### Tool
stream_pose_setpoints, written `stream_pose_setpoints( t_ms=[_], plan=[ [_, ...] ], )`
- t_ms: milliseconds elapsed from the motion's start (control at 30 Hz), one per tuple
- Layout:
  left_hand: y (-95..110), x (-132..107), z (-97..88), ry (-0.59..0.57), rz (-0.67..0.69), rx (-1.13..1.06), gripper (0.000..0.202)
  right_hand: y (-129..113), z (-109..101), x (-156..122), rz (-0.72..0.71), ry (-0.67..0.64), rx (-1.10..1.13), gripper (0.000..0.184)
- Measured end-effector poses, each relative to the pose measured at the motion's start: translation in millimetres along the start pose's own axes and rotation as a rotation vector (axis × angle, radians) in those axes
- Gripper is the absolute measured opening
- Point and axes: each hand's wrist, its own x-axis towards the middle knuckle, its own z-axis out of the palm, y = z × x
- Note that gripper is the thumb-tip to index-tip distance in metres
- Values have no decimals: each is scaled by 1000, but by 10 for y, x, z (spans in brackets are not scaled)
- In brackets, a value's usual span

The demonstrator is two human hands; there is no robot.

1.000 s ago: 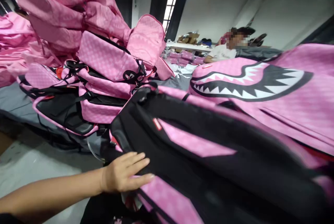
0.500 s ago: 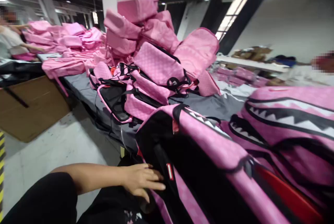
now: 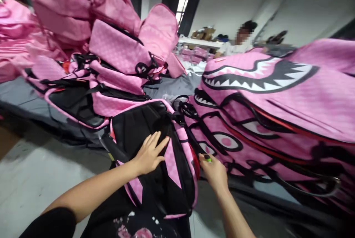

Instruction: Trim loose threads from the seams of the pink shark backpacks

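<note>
A pink and black backpack (image 3: 144, 127) lies back-side up at the table's near edge, partly hanging over it. My left hand (image 3: 149, 153) rests flat on its black back panel, fingers stretched out. My right hand (image 3: 213, 171) is closed at the backpack's right edge, next to the red lining, pinching a small green thing (image 3: 208, 159) that I cannot name. Just right of it lies a stack of pink backpacks (image 3: 277, 97) printed with shark mouths and eyes.
A tall heap of pink backpacks (image 3: 111, 46) fills the left of the grey table (image 3: 16, 97). A person (image 3: 238, 44) sits at a far table with cardboard boxes (image 3: 202, 33). Concrete floor (image 3: 33, 171) lies at the lower left.
The view swung left and back. The backpack has gone from tilted up to lying flat on its front. My left hand moved up onto its back panel, and my right hand came into view.
</note>
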Motion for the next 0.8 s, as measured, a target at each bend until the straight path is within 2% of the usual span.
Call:
stream_pose_setpoints(
  t_ms=[33,67,100,133,167,200,233,300,333,400,467,533,567,633,667,700,767,800],
  plan=[
    [-44,-3,4,-4,10,-20,69,1,-14,-125,-20,57,8,29],
    [-90,24,10,6,26,-40,64,-64,-3,-264,-110,108,30,30],
    [-134,87,13,21,48,-59,58,-183,39,-415,-260,133,54,32],
    [-175,185,11,39,71,-74,52,-342,111,-570,-466,116,79,33],
    [-214,311,4,60,91,-87,47,-520,208,-720,-662,11,86,39],
    [-255,452,-10,83,105,-98,44,-694,316,-850,-784,-139,40,47],
    [-299,593,-29,111,110,-107,43,-844,422,-947,-830,-261,-51,51],
    [-398,815,-82,182,86,-119,40,-1005,570,-1015,-800,-396,-224,61],
    [-450,879,-111,223,59,-124,38,-998,591,-983,-744,-376,-295,64],
    [-540,911,-157,302,-18,-137,32,-822,517,-831,-589,-208,-391,66],
    [-584,864,-164,339,-110,-165,27,-539,329,-655,-397,-34,-435,59],
    [-564,815,-119,334,-195,-201,28,-321,109,-569,-262,31,-379,53],
    [-530,807,-85,328,-250,-240,34,-279,14,-585,-253,41,-294,50],
    [-418,830,-22,311,-386,-370,49,-353,-108,-731,-348,21,-36,42],
    [-336,854,-7,291,-444,-444,50,-460,-129,-841,-433,-31,109,40],
    [-231,877,-10,256,-482,-513,44,-600,-125,-954,-523,-136,246,38],
    [54,908,-68,135,-475,-617,24,-918,-65,-1121,-650,-467,486,35],
    [227,913,-119,45,-417,-653,24,-1061,-19,-1149,-639,-604,601,32]
  ],
)
